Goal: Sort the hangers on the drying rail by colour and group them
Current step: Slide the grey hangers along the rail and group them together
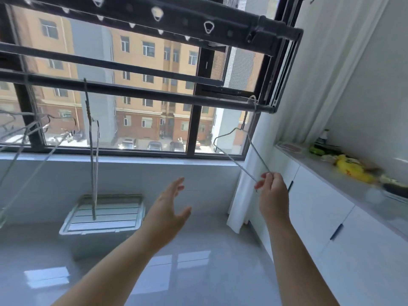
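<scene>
Our right hand [272,191] pinched the pale hanger's [240,166] lower corner, likely to slide it along the rail [154,93], while our left hand [170,208] hovered empty, fingers spread.

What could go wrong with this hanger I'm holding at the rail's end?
The right hand only pinches the lower corner of the hanger, so the wire could slip free and swing. Pulled askew like this, its hook might twist off the rail. The left hand is open and steadies nothing.

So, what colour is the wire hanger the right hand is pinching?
Pale grey thin wire hanger, seen in the head view.
</scene>
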A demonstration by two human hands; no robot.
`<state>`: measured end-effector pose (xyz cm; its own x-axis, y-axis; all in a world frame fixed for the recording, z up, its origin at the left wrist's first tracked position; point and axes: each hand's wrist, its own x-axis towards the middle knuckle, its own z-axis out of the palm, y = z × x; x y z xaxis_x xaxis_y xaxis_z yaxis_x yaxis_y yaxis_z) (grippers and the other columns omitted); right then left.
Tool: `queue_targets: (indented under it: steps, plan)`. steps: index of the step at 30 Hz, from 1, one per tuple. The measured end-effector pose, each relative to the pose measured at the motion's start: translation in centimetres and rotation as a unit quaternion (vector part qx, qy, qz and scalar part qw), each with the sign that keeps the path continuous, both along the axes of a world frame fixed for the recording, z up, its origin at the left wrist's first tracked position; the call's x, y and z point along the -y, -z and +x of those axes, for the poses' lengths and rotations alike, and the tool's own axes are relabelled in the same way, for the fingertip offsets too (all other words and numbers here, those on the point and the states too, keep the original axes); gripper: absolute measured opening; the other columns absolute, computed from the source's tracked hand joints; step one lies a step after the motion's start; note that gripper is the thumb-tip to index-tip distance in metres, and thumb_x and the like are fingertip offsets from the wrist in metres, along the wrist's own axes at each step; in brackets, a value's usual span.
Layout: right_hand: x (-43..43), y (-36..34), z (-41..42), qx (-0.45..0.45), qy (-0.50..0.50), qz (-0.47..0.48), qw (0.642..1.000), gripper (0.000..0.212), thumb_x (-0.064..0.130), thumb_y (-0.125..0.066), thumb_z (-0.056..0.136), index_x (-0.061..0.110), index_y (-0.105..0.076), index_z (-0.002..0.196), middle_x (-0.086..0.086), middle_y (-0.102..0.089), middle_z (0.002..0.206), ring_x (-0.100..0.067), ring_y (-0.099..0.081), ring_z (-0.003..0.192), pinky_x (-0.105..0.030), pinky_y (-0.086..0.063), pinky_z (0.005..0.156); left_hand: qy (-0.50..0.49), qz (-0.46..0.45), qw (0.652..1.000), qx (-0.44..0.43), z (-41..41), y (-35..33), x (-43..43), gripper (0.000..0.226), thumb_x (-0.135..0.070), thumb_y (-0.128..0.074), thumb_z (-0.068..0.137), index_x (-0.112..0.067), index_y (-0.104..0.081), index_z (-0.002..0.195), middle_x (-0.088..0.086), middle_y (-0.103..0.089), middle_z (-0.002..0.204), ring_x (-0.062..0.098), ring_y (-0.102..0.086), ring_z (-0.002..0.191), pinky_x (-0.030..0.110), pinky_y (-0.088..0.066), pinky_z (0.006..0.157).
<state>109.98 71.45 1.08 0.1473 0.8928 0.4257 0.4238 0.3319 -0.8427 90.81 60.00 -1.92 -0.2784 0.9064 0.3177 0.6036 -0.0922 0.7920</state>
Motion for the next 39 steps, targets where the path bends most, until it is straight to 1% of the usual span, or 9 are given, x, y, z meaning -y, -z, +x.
queue_targets:
  steps: [11, 19, 22, 25, 28, 30, 32, 36, 39]
  plan:
    - [-4.9, -1.3, -1.5, -0.111, -0.084, -0.087, 0.986, 0.036, 0.02, -0.031, 0.098, 0.005, -0.063, 0.092, -0.004, -0.052, 0.063, -0.015, -0.05, 0.059, -0.026, -0.041, 0.058, -0.022, -0.068, 0.997, -0.02, -1.6, 1.0, 0.3, 0.061, -0.021, -0.056, 0.087, -0.026, -0.026, 0.14, -0.004, -0.046, 0.137, 0.011, -0.044, 0.124, 0.022, -0.032, 0.098]
    - [-2.7, 5.1, 5.7, -0.351, -0.182, -0.197, 0.897, 0.035, 0.019, -0.037, 0.097, 0.002, -0.058, 0.075, 0.005, -0.032, 0.039, -0.008, -0.04, 0.039, -0.029, -0.059, 0.06, -0.104, -0.162, 0.973, -0.13, -4.9, 0.3, -3.0, 0.069, -0.027, -0.04, 0.095, -0.004, 0.002, 0.145, 0.016, -0.003, 0.156, 0.026, 0.0, 0.145, 0.033, 0.0, 0.117]
    - [-2.0, 5.6, 7.0, -0.393, -0.194, -0.204, 0.875, 0.036, 0.021, -0.037, 0.097, 0.005, -0.056, 0.071, 0.005, -0.031, 0.037, -0.008, -0.04, 0.038, -0.028, -0.058, 0.057, -0.093, -0.226, 0.95, -0.195, -6.7, 0.6, -3.5, 0.063, -0.037, -0.046, 0.091, -0.013, -0.019, 0.144, 0.014, -0.031, 0.149, 0.029, -0.026, 0.139, 0.039, -0.019, 0.115]
    - [-2.2, 6.4, 7.4, -0.401, -0.153, -0.198, 0.881, 0.033, 0.021, -0.04, 0.096, 0.007, -0.054, 0.07, 0.005, -0.04, 0.04, -0.008, -0.047, 0.04, -0.026, -0.055, 0.059, -0.023, -0.21, 0.973, -0.098, -6.7, 1.6, -2.5, 0.018, -0.022, -0.047, 0.093, -0.015, -0.06, 0.104, 0.012, -0.065, 0.098, 0.027, -0.058, 0.083, 0.029, -0.045, 0.075]
    - [-2.4, 7.6, 6.9, -0.191, -0.004, -0.172, 0.966, 0.014, 0.014, -0.046, 0.092, 0.007, -0.058, 0.094, -0.007, -0.064, 0.084, -0.017, -0.062, 0.081, -0.028, -0.046, 0.07, -0.008, -0.202, 0.979, -0.025, -6.0, 2.9, -1.5, 0.026, -0.012, -0.046, 0.093, -0.017, -0.063, 0.075, 0.001, -0.051, 0.064, 0.016, -0.034, 0.05, 0.019, -0.027, 0.045]
    - [-1.8, 8.5, 6.0, -0.02, 0.067, -0.143, 0.987, 0.03, 0.007, -0.05, 0.086, 0.003, -0.05, 0.116, -0.019, -0.052, 0.12, -0.029, -0.051, 0.111, -0.038, -0.043, 0.091, -0.017, -0.212, 0.977, -0.008, -5.6, 3.8, -1.4, 0.026, -0.011, -0.047, 0.093, -0.016, -0.064, 0.074, 0.0, -0.049, 0.062, 0.016, -0.034, 0.051, 0.021, -0.025, 0.047]
    - [0.4, 8.6, 4.2, 0.072, 0.03, -0.068, 0.995, 0.038, 0.0, -0.052, 0.081, 0.0, -0.048, 0.119, -0.018, -0.047, 0.123, -0.032, -0.044, 0.118, -0.04, -0.036, 0.103, -0.01, -0.225, 0.974, 0.024, -4.9, 4.7, -1.6, 0.026, -0.01, -0.047, 0.092, -0.017, -0.064, 0.075, 0.001, -0.05, 0.064, 0.018, -0.037, 0.058, 0.025, -0.027, 0.053]
    - [7.7, 8.4, -0.8, 0.22, -0.232, -0.057, 0.946, 0.034, 0.023, -0.05, 0.083, 0.014, -0.054, 0.115, 0.004, -0.051, 0.112, -0.014, -0.046, 0.115, -0.017, -0.028, 0.099, 0.036, -0.238, 0.959, 0.148, -1.8, 5.1, -2.3, 0.034, -0.002, -0.038, 0.094, -0.018, -0.065, 0.08, 0.003, -0.053, 0.07, 0.012, -0.039, 0.057, 0.019, -0.031, 0.054]
    - [12.0, 9.1, -3.3, 0.265, -0.329, -0.165, 0.891, 0.053, 0.039, -0.046, 0.09, 0.022, -0.028, 0.137, 0.007, -0.044, 0.131, -0.007, -0.037, 0.122, -0.012, -0.023, 0.093, 0.055, -0.204, 0.928, 0.308, 1.7, 3.9, -3.2, 0.029, 0.001, -0.034, 0.095, -0.012, -0.06, 0.089, 0.001, -0.048, 0.067, 0.009, -0.038, 0.057, 0.013, -0.033, 0.047]
